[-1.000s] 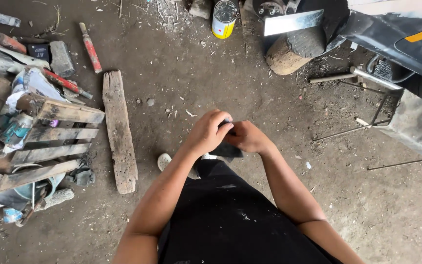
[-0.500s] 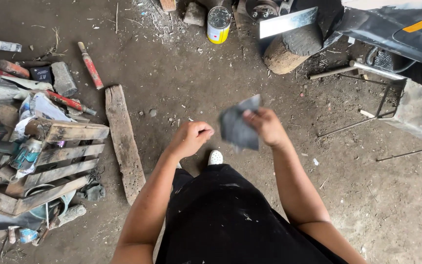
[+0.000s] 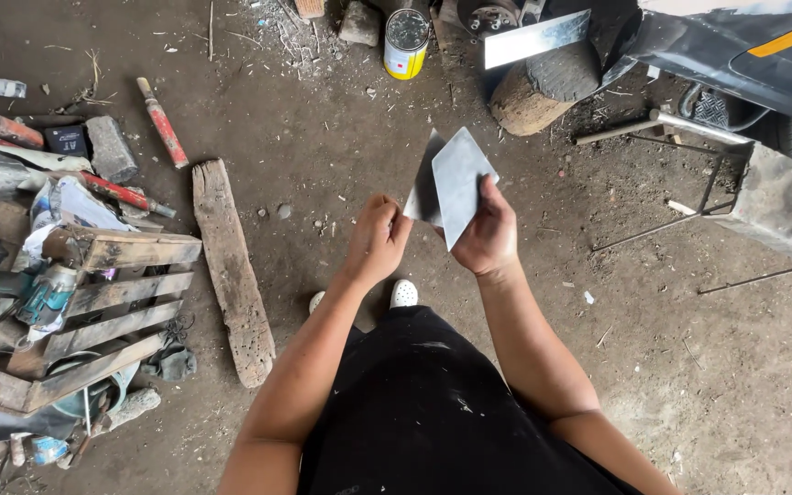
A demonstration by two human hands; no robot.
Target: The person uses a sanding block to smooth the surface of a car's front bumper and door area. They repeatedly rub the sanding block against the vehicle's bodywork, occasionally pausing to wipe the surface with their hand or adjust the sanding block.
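Right hand [image 3: 488,240] grips a grey sheet [image 3: 456,183]; left hand [image 3: 376,240] pinches its edge; yellow-labelled can [image 3: 406,42] beyond.

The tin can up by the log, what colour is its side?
Yellow, with a red band, on the tin can; the head view, the only one, shows it near the top edge.

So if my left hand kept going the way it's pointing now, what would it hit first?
The left hand points up and slightly right toward the grey sheet held in the right hand. It would likely meet the sheet's lower left edge first, which it already seems to touch or nearly touch; depth is unclear.
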